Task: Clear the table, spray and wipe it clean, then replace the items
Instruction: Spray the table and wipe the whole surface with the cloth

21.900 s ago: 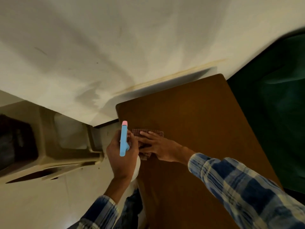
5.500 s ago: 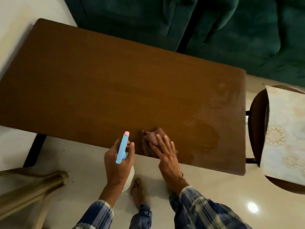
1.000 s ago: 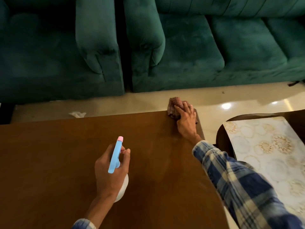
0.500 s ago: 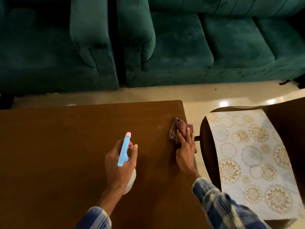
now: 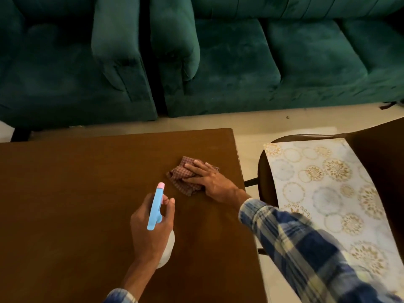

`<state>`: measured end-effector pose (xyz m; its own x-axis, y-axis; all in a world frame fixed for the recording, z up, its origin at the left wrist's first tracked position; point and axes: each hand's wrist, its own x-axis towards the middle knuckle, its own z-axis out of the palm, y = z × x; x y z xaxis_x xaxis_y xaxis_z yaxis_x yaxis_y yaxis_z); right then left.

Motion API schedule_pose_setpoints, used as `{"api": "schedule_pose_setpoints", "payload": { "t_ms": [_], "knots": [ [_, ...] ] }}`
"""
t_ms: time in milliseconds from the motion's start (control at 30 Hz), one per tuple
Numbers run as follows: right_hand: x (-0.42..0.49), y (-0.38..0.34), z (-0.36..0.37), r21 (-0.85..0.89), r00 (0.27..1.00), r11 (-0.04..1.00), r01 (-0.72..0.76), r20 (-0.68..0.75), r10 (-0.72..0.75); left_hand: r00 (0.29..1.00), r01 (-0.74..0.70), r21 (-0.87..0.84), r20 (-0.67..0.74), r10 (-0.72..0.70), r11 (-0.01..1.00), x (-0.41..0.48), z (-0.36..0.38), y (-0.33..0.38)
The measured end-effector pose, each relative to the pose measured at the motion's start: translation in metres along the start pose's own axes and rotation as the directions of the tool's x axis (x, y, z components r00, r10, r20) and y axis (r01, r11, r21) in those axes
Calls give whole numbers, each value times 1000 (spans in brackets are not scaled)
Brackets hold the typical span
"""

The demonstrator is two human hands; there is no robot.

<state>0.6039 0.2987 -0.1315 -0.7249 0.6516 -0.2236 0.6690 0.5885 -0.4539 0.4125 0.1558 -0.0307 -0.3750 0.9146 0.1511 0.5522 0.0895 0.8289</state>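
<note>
Currently: cloth (image 5: 181,179) under flat right hand (image 5: 210,179) on table (image 5: 65,193); left hand (image 5: 149,230) grips spray bottle (image 5: 155,208).

Pretty sure I'm running this one in somebody's living room. Straight past the right hand (image 5: 209,178) lying flat on the cloth (image 5: 181,176) there's a green velvet couch (image 5: 273,62). A 2nd green couch (image 5: 54,68) sits beyond the left hand (image 5: 150,224) gripping the spray bottle (image 5: 155,206). Brown wooden table (image 5: 65,193) under both, pale glossy floor (image 5: 251,123) past it, floral-print cover (image 5: 328,193) right of the cloth hand.
</note>
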Motion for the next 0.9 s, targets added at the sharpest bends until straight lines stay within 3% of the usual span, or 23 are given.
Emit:
{"api": "schedule_pose_setpoints", "payload": {
  "t_ms": [167, 367, 600, 767, 900],
  "knots": [
    [12, 64, -43, 62, 943, 957, -284, -163, 291, 998, -64, -29, 7, 64, 998, -7, 17, 2],
    [-38, 66, -15, 145, 898, 931, -334, -252, 361, 1000, -24, -21, 13, 24, 999, -27, 19, 9],
    [-168, -16, 59, 293, 851, 877, -381, -260, 456, 999, 28, -22, 40, -27, 999, -52, -8, 21],
    [-195, -86, 105, 339, 743, 789, -513, -286, 605, 1000, 11, -16, 22, -10, 1000, -63, -36, 9],
    [-162, -158, 130, 457, 632, 669, -586, -259, 730, 1000, 16, -5, -12, -16, 1000, -74, -74, -11]
  ]
}}
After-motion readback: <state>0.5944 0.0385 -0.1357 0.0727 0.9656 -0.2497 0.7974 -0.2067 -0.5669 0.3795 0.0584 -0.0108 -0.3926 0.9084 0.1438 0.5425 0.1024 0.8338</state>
